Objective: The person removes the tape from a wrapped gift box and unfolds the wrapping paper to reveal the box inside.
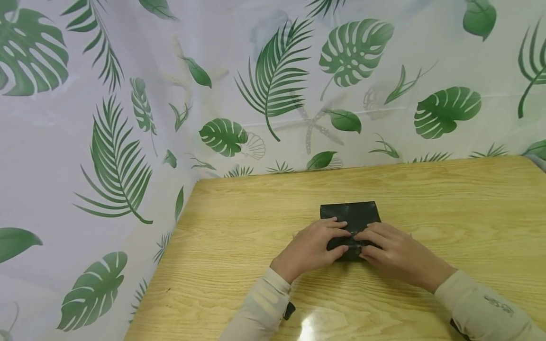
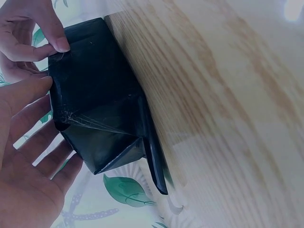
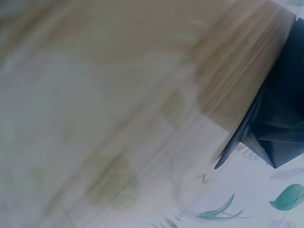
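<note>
A box-shaped package in black wrapping [image 1: 351, 215] lies on the table under both hands. Triangular folds mark one end of the package [image 2: 95, 90] in the left wrist view, and a loose flap juts out along the table side. My left hand [image 1: 313, 246] touches its top from the left, fingers spread and fairly straight. From the right, my right hand [image 1: 394, 251] pinches the wrapping at the upper near edge between thumb and bent forefinger. Only part of the package [image 3: 285, 104] enters the right wrist view, where no hand appears. Fingers cover some of the top.
The package rests on a wood-grain table [image 1: 239, 222]. Behind it and along the left hangs a white curtain [image 1: 170, 142] printed with green leaves. Dark straps [image 1: 289, 310] show at the sleeves. Light glares off the near tabletop.
</note>
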### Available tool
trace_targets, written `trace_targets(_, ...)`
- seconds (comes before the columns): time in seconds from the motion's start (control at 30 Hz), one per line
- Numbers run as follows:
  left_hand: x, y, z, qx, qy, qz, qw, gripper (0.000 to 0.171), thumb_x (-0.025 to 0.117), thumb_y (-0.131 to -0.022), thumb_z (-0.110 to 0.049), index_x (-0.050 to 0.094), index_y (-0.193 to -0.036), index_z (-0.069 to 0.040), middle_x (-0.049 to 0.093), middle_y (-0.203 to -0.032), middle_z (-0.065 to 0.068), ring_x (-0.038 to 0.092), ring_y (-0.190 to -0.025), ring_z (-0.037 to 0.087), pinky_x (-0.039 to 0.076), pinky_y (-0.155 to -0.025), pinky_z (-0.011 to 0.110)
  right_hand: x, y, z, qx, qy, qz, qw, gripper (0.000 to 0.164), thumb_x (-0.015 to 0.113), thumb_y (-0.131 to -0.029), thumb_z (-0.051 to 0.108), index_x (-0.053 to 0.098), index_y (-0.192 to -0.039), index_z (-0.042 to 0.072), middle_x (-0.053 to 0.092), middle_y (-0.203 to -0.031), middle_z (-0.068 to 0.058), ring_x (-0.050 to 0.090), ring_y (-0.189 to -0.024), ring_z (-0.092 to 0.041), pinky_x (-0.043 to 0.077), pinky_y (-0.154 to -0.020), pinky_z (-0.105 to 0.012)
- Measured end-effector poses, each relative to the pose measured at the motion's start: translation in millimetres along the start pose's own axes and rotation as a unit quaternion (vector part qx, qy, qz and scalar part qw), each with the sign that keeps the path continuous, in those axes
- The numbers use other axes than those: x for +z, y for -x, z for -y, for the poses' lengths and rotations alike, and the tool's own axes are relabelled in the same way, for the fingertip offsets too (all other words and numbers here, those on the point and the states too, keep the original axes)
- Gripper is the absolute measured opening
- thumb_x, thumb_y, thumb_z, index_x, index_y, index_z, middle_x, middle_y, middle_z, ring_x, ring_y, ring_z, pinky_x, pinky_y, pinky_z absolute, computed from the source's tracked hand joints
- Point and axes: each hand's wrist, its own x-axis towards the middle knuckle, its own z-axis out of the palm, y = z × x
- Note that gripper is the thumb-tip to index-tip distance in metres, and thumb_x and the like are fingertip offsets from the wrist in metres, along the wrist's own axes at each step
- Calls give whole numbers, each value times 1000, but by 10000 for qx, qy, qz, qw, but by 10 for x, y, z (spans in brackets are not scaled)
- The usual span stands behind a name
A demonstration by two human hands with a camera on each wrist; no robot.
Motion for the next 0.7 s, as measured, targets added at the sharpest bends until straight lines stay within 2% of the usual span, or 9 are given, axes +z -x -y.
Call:
trace_targets(0.23, -3, 4, -3, 14, -33, -12, 10000, 36, 62, -103, -33, 68, -134, -16, 54, -149, 1, 43, -143, 16, 35, -115, 30, 17, 12, -2, -63, 78, -69, 9999, 50, 34, -113, 32, 74, -92, 11, 71, -108, -5, 66, -98, -23, 58, -80, -43)
trace_targets(0.4, -4, 0, -4, -31, -11, 21, 10000, 36, 63, -102, -32, 68, -134, -16, 53, -149, 1, 42, -143, 16, 34, -115, 30, 19, 34, -9, -96, 122, -10, 9999, 53, 32, -112, 40, 74, -93, 13, 70, -111, -6, 66, -100, -25, 56, -80, -46)
trace_targets(0.7, -5, 3, -5, -53, -25, 43, 10000, 36, 62, -103, -33, 68, -135, -17, 53, -150, 0, 42, -143, 15, 35, -115, 30, 14, 47, -14, -202, 153, 60, 9997, 54, 27, -113, 30, 72, -88, 13, 68, -111, -8, 66, -101, -28, 56, -83, -49)
